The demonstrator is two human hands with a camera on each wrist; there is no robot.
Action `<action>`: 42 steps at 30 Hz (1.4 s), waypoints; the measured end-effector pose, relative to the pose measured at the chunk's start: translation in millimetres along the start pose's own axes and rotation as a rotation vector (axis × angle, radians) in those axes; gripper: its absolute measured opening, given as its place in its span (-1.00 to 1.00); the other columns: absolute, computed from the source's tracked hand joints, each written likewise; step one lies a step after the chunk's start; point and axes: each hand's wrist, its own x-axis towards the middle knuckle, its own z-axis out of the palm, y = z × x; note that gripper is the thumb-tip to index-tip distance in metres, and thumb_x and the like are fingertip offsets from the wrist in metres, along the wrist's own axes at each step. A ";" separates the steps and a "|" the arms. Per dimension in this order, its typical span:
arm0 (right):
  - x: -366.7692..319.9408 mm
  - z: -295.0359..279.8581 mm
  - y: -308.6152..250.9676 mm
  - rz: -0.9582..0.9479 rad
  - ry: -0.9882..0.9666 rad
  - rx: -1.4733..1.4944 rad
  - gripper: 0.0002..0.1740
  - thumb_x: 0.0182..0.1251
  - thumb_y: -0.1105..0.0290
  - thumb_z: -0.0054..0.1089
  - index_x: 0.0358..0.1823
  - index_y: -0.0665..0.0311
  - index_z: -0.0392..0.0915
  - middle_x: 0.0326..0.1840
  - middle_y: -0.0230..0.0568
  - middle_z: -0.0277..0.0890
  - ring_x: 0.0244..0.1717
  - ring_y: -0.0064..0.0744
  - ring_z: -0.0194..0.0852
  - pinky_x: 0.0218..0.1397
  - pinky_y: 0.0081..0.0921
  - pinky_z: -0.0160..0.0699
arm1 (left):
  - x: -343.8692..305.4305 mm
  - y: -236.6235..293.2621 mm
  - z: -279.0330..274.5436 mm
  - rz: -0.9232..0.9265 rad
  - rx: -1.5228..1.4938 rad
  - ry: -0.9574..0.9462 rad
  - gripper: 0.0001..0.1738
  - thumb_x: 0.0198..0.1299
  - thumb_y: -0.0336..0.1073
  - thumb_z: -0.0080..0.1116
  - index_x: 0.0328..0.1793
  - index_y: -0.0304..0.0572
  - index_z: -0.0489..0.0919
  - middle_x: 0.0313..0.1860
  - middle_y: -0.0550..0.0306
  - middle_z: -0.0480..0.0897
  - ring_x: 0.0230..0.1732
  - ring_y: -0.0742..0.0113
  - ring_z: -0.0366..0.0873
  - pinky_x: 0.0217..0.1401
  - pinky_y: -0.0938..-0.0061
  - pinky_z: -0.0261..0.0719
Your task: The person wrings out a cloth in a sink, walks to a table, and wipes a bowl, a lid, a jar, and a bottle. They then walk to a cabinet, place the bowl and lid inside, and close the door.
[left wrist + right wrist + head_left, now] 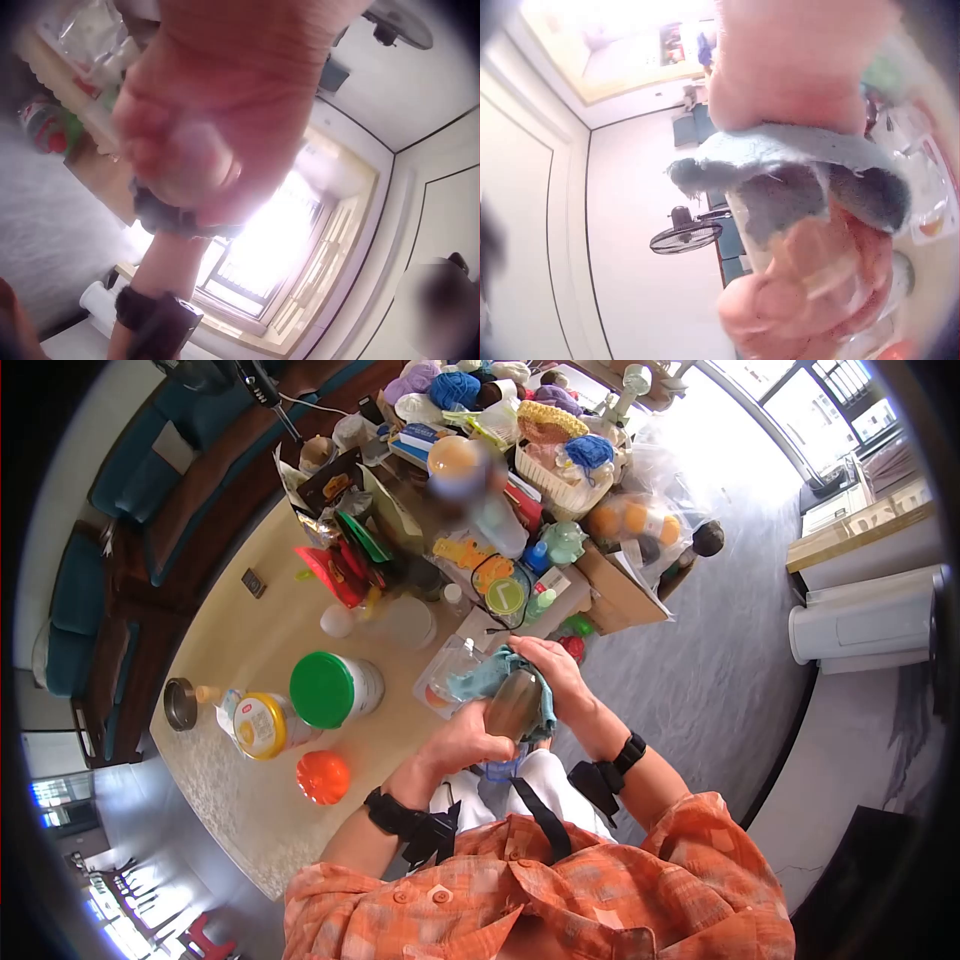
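Observation:
In the head view, the left hand [462,740] grips a clear, rounded container [514,705] in front of the lap. A teal cloth [547,710] lies around its far and right sides, and the right hand [556,670] holds the cloth against it. The left wrist view has the left hand [225,97] curled round the container's blurred end [199,157]. Seen from the right wrist, the cloth [780,154] is bunched between the right hand [795,67] and the left hand's fingers [802,300]. The right fingertips are hidden there.
On the table [270,840] stand a green-lidded tub [322,690], a yellow-lidded tub [260,726], an orange bowl [323,777] and a dark round tin [180,704]. A clear tray [430,685] is beside the hands. Yarn, bags and bottles crowd the far end around a white basket [555,485].

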 end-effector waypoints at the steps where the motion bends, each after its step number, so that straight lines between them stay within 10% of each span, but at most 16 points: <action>1: -1.6 2.5 1.3 -0.005 -0.001 0.000 -0.74 0.29 0.23 0.03 -0.23 0.27 0.53 -0.37 -0.48 0.48 -0.42 -0.56 0.41 -0.29 -0.59 0.43 | 3.4 -2.0 1.0 0.003 0.004 -0.001 -0.58 -0.23 -0.46 0.14 -0.11 -0.31 0.50 -0.31 0.26 0.53 -0.35 0.55 0.44 -0.31 0.64 0.42; 9: -6.7 32.5 16.9 -0.139 0.163 0.345 -0.60 0.35 0.06 -0.05 -0.10 0.27 0.49 -0.16 -0.30 0.50 -0.19 -0.48 0.44 -0.09 -0.53 0.44 | 38.8 -11.6 0.9 0.466 0.190 0.622 -0.57 -0.16 -0.41 0.19 -0.07 -0.36 0.48 -0.24 0.04 0.60 -0.18 0.32 0.55 -0.10 0.47 0.48; 13: -12.0 20.2 36.2 -0.213 0.057 0.158 -0.63 0.43 0.15 -0.17 -0.06 0.30 0.46 -0.25 -0.49 0.43 -0.25 -0.73 0.27 -0.16 -0.70 0.30 | 40.2 -1.5 -8.9 0.378 0.348 0.786 -0.56 -0.18 -0.36 0.23 -0.10 -0.32 0.45 -0.28 0.01 0.58 -0.24 0.31 0.55 -0.15 0.45 0.49; 20: -46.1 -23.9 56.0 0.095 -0.162 -0.302 -0.55 0.41 0.06 -0.16 -0.24 0.36 0.48 -0.38 -0.53 0.37 -0.32 -0.72 0.17 -0.21 -0.70 0.24 | 83.4 8.6 -64.4 0.533 0.227 0.853 -0.51 -0.18 -0.34 0.34 -0.07 -0.24 0.41 -0.39 0.28 0.48 -0.41 0.52 0.41 -0.39 0.58 0.44; 33: -68.2 -107.6 35.8 0.220 0.070 0.047 -0.58 0.41 0.14 -0.12 -0.13 0.42 0.46 -0.35 -0.42 0.50 -0.41 -0.71 0.40 -0.32 -0.70 0.44 | 200.8 52.0 -111.9 0.540 0.059 0.822 -0.52 -0.27 -0.40 0.25 -0.10 -0.32 0.46 -0.28 0.10 0.58 -0.35 0.37 0.53 -0.22 0.53 0.49; 42: -75.4 -140.7 29.5 0.277 0.207 0.022 -0.61 0.39 0.15 -0.07 -0.17 0.42 0.45 -0.36 -0.41 0.47 -0.43 -0.68 0.40 -0.36 -0.68 0.44 | 267.1 51.1 -119.6 0.691 0.782 1.145 -0.37 -0.36 -0.19 0.37 -0.04 -0.14 0.47 -0.19 0.06 0.58 -0.09 0.07 0.47 0.00 0.29 0.42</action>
